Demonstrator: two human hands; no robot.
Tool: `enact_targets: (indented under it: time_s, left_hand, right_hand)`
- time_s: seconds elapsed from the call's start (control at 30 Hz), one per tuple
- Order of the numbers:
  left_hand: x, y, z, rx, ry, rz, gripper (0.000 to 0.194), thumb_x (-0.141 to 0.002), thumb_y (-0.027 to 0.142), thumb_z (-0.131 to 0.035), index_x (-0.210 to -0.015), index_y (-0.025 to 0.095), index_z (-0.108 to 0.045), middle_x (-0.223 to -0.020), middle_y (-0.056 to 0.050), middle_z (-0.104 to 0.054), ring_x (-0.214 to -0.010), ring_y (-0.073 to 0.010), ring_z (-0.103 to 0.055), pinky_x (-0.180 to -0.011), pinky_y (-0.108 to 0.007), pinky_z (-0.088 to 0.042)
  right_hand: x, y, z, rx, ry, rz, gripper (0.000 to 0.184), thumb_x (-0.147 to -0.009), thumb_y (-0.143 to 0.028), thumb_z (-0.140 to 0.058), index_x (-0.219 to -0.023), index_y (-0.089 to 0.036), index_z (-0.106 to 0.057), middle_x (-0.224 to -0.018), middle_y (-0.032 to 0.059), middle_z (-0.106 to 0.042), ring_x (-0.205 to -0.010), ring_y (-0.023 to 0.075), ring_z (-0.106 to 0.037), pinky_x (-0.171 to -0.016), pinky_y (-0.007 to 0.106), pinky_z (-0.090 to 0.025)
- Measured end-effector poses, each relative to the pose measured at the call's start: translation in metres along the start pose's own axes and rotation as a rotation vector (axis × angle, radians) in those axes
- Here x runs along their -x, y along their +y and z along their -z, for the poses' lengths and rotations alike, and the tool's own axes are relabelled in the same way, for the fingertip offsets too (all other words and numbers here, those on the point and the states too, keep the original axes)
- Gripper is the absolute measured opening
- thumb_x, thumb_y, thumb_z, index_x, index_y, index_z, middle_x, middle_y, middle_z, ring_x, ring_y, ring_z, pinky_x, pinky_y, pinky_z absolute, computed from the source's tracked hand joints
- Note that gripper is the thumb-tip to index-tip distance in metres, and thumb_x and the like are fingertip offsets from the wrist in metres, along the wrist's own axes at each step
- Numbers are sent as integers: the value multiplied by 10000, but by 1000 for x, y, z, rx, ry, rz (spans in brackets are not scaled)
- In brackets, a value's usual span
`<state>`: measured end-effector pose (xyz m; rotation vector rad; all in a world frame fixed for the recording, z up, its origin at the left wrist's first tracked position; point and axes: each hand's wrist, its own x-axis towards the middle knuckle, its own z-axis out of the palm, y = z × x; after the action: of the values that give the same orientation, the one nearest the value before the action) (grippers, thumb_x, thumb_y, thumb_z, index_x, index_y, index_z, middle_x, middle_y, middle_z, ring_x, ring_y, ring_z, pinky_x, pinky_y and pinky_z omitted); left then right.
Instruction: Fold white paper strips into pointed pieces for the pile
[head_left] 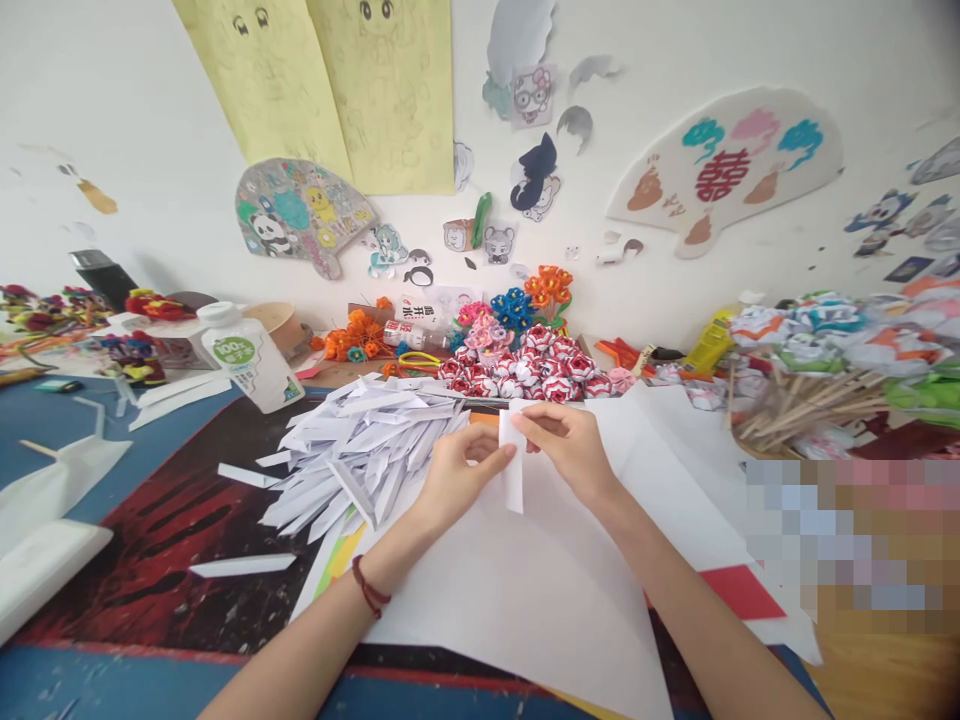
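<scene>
Between my two hands a narrow folded strip of white paper (513, 470) stands upright above the large white sheets. My left hand (469, 470) pinches its left edge between thumb and fingers. Near the top, my right hand (566, 445) grips the same strip with thumb and forefinger. A big heap of folded white paper strips (367, 440) lies just left of my left hand. One loose strip (244, 566) rests apart on the dark mat. Under my forearms spread large white sheets (517, 590), with coloured paper showing at their edges.
Behind my hands sit red-and-white paper flowers (551, 365) and orange flowers (352, 335). A white glue bottle (251, 360) stands at the left. Paper flowers on wooden sticks (806, 405) crowd the right side. The dark red mat (172, 530) covers part of the blue table (45, 680).
</scene>
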<state>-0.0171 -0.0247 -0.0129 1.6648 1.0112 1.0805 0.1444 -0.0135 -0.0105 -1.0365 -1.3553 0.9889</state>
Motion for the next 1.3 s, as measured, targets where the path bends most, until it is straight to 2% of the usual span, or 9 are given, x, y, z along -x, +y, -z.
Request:
enact_targets:
  time_s: [0.17,0.37,0.63,0.77,0.93,1.13,1.3]
  left_hand:
    - [1,-1,3,20,18,-40,265,-865,363,-557,-963,137,-655,-947,-82,-691,-836,-173,-645,-767,-265,-493]
    - [2,0,3,-34,92,-76,239,-852,370,-573,-899,147,-647,-875,-55,-675,-778,-151,-621,-730,-249,-487]
    - [3,3,3,-72,101,-99,238,-859,374,-559,-890,157,-652,-867,-44,-676,-772,-146,-614,-713,-244,-480]
    - [2,6,5,-103,175,-117,236,-862,377,-555,-915,170,-656,-896,-43,-680,-819,-153,-614,-691,-232,-467]
    - [3,8,6,-75,223,-158,223,-853,368,-572,-867,166,-666,-839,-38,-679,-759,-140,-598,-658,-225,-453]
    - [6,14,9,-52,198,-183,211,-848,357,-578,-829,168,-670,-818,-37,-678,-747,-140,-591,-684,-233,-457]
    - [7,15,14,-71,162,-131,248,-822,379,-599,-748,151,-661,-744,-42,-660,-693,-143,-575,-656,-241,-450]
  right_hand:
    - [2,-5,0,-17,-34,24,264,-737,-410,-701,-796,-153,-690,-661,16,-614,-571,125,-563,-565,264,-499]
    - [4,-8,-1,6,-57,23,277,-741,-432,-690,-791,-160,-688,-639,14,-593,-557,130,-555,-550,274,-497]
    - [4,-8,0,-27,-68,36,228,-740,-383,-706,-780,-159,-685,-652,12,-603,-552,117,-545,-541,262,-479]
    - [5,-9,-2,-30,-103,44,206,-732,-365,-717,-759,-164,-685,-695,21,-626,-575,120,-553,-546,260,-474]
    - [7,-13,-4,-9,-139,48,218,-723,-377,-720,-722,-165,-672,-683,15,-612,-569,121,-546,-536,259,-467]
    - [6,-13,-3,-32,-228,-31,253,-741,-412,-695,-769,-165,-649,-681,16,-602,-571,120,-543,-554,261,-472]
    - [4,-14,1,7,-349,-80,287,-765,-444,-660,-797,-159,-659,-644,14,-584,-560,117,-536,-539,254,-459]
